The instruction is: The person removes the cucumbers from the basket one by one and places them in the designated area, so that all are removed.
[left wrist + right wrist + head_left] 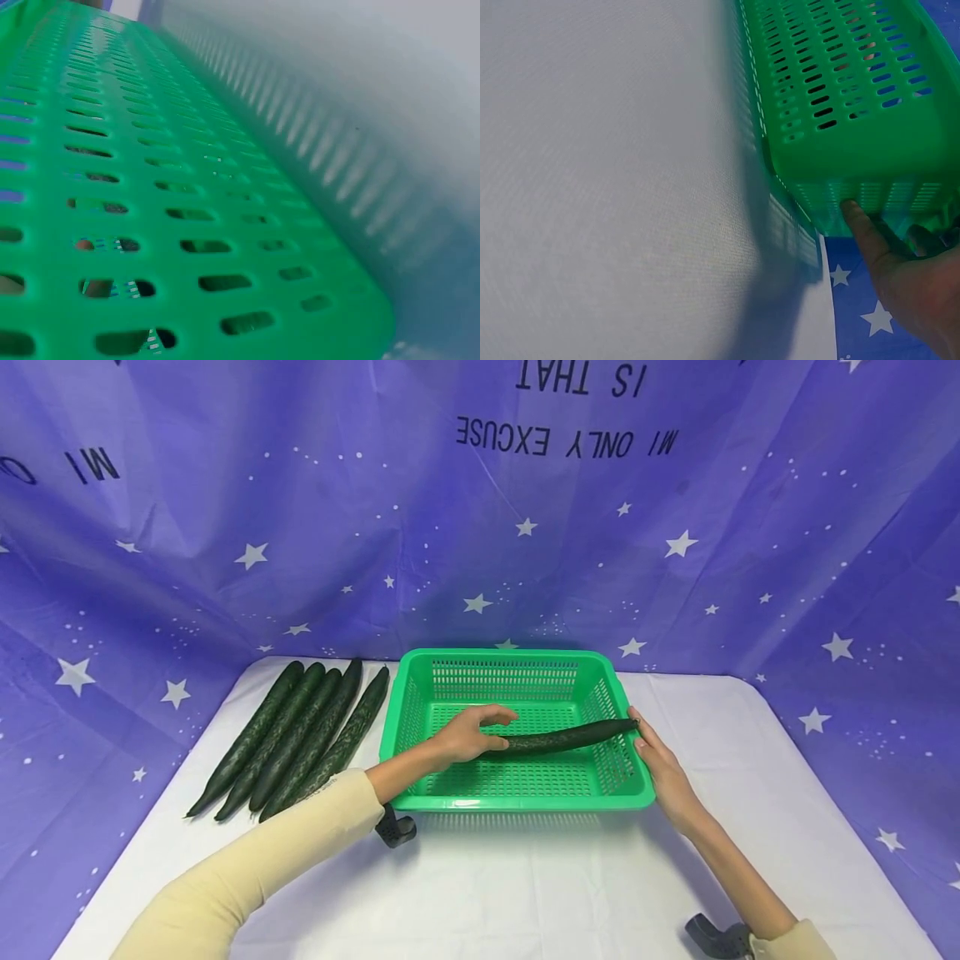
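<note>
A dark green cucumber [562, 739] slants across the inside of a green plastic basket [517, 804]. Its right tip reaches the basket's right rim. My left hand [465, 735] is over the basket at the cucumber's left end, with the thumb overlapping that end and the forefinger apart from it. Around the basket's right rim, my right hand [663, 768] grips with the thumb on top. From the right wrist view, a finger [866, 236] presses on the outside of the end wall. The left wrist view shows the basket's slotted side [187, 217], with the left hand hidden.
Several cucumbers [300, 727] lie side by side on the white tablecloth [480, 877], left of the basket. The left forearm passes over their near ends. A purple curtain [420, 552] with stars hangs close behind the basket.
</note>
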Motion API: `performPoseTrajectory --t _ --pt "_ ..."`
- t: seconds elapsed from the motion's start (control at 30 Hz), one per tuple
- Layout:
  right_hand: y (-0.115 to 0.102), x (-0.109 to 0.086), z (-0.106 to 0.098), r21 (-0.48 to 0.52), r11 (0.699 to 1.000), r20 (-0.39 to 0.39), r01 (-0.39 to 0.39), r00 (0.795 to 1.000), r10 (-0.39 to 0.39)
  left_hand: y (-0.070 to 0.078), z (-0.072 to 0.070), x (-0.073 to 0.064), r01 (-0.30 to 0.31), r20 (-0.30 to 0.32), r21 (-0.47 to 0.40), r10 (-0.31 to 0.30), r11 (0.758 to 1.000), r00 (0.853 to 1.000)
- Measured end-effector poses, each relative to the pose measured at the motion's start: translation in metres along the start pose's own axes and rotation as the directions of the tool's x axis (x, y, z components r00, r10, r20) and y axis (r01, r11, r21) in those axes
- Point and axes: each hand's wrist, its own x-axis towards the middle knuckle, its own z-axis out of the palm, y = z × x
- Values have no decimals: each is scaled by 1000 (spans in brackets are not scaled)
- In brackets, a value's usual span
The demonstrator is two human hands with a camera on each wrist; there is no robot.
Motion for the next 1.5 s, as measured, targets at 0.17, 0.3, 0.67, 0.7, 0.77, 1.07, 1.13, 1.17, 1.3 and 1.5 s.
performPoseTrajectory --t 0.17,0.3,0.67,0.7,0.77,1.07,1.13,1.17,1.3,1.5 --pt "-2 0 -1 12 1000 1 1 1000 -1 -3 1 2 10 31 68 -12 998 999" --pt "-2 1 0 11 1000 2 0 1000 -1 -7 1 4 4 54 165 -13 986 998" --pt "0 0 4 33 999 7 -21 1000 21 -17 4 3 -26 79 412 -8 911 997" --pt "0 0 4 33 999 8 -18 1000 17 -17 4 3 -27 80 409 -7 912 997" --pt "-1 1 4 35 999 8 -13 1000 13 -16 3 4 -33 82 401 0 915 997" --pt "-1 0 2 26 1000 -6 1 1000 0 -7 -8 2 -94 65 308 78 947 995" --pt "-1 1 2 30 1000 -6 2 1000 -1 -3 -11 0 -117 52 291 107 950 993" --pt "-1 1 2 31 1000 -7 0 1000 0 0 -13 -2 -129 48 275 120 953 992" --pt "-1 0 3 25 999 -8 -23 1000 23 9 -20 -11 -174 39 232 170 957 985" --pt "1 -1 2 5 1000 -9 -21 1000 21 22 -37 -26 -232 -5 188 237 954 972"
